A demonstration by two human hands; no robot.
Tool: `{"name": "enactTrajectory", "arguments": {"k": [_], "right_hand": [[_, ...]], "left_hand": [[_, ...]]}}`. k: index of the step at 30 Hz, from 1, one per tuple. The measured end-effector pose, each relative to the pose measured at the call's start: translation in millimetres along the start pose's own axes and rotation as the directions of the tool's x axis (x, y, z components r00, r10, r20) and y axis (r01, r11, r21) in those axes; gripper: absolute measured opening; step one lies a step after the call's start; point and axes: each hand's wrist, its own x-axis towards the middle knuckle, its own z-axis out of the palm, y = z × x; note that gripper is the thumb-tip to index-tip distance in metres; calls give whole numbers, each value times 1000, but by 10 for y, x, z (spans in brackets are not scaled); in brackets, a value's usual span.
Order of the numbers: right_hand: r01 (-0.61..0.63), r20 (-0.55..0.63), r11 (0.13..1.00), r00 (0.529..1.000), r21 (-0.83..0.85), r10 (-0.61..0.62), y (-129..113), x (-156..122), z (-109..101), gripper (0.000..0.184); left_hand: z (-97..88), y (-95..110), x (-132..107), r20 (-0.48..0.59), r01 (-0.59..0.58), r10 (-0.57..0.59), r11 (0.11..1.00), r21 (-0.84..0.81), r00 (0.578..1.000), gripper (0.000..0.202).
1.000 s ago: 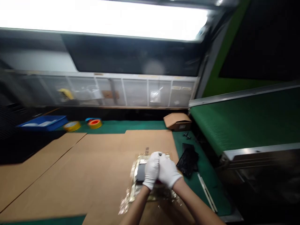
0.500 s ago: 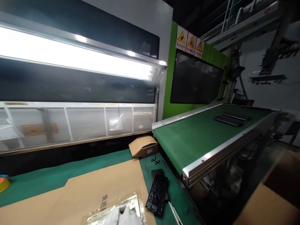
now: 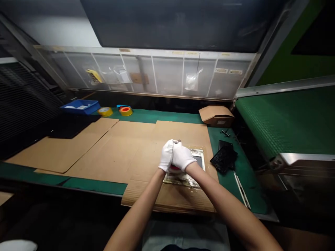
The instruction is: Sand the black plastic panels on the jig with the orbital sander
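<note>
A green-matted workbench (image 3: 157, 116), overlapping cardboard sheets (image 3: 104, 153) lying on it, a foil sheet (image 3: 183, 181), a blue tray (image 3: 80, 106), yellow tape (image 3: 105, 111), orange tape (image 3: 126, 111), a cardboard box (image 3: 216, 115), a black plastic part (image 3: 223, 159)

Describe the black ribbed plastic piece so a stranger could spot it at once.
Start at the green conveyor belt on the right. Left of it, on the green mat beside the cardboard, lies a black ribbed plastic frame, overlapping a smoother black panel.
</note>
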Motion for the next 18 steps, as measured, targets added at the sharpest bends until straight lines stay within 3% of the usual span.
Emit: {"name": "enactTrajectory", "arguments": {"k": [2,4,6,8,11,14,16,18], "right_hand": [[69,47,997,996,19,-70,-11,-214,128,50],[113,75,994,991,-5,-112,-1,-433,224,44],[90,88,995,993,-53,-85,31,-558,272,45],[66,83,996,995,-52,-62,67,-527,261,45],[72,61,997,996,14,-72,61,-251,170,47],[-19,49,1000,999,2,18,-12,-20,99,48],[12,58,1000,998,-3,-12,-32,-16,103,51],[126,72,992,989,23,-128,13,-108,131,54]], "left_hand": [[-60,-30,-428,-67,-22,22,1000,8,998,38],[-71,-52,-791,-129,-40,41,999,11,991,40],[-32,-73,-961,-167,-50,49,999,-3,985,38],[24,-86,-889,-152,-49,45,998,-26,987,36],[50,-75,-496,-83,-28,24,998,-51,996,33],[-13,-51,-224,-67,-22,18,998,-59,998,30],[-54,-50,-258,-86,-24,20,999,-44,996,31],[-46,-53,-401,-125,-38,37,999,-9,991,33]]}}
